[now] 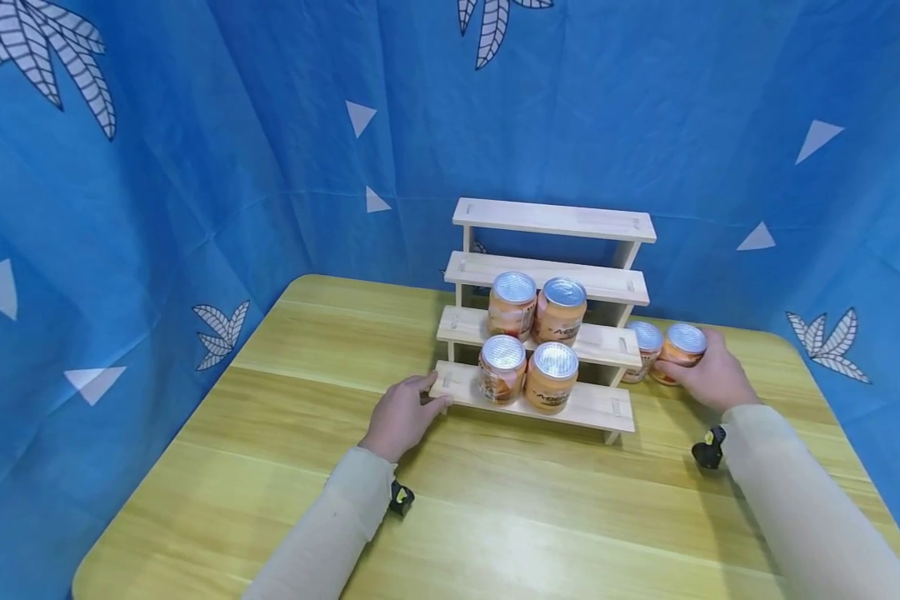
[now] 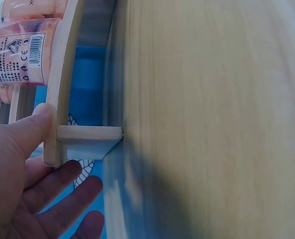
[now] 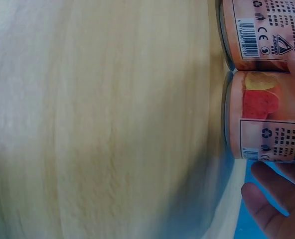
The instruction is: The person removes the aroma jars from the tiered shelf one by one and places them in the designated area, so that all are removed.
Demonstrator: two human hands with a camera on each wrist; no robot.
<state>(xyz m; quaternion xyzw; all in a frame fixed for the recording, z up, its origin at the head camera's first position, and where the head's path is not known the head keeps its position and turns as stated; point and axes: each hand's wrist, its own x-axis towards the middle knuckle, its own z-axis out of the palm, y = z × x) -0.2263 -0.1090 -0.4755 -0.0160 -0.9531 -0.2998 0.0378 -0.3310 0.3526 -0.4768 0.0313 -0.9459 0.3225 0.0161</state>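
Nearest to the camera, two sleeves reach over the wooden table [image 1: 495, 500], each with a small black device at the wrist. The left hand [image 1: 401, 414] rests at the left end of the lowest step of a stepped wooden rack [image 1: 551, 312]. In the left wrist view its thumb [image 2: 35, 127] presses against the end of the board and the other fingers lie straight and spread below it, so this hand is open and only steadies the rack.

On the lowest step two orange cans [image 1: 528, 372] stand upright and touch each other; on the second step a second pair of cans [image 1: 537, 307] stands the same way. The two upper steps carry nothing.

Just to the right of the rack, on the table, stand two more cans side by side. The right hand [image 1: 708, 375] curls around the outer can [image 1: 681, 350], with the fingers behind it; the inner can [image 1: 643, 348] touches it, and I cannot tell if the hand holds it too.

To do this well, I think the hand should take a firm hold low on the body, lift straight up so the neighbour does not tip, and keep the rack pressed.
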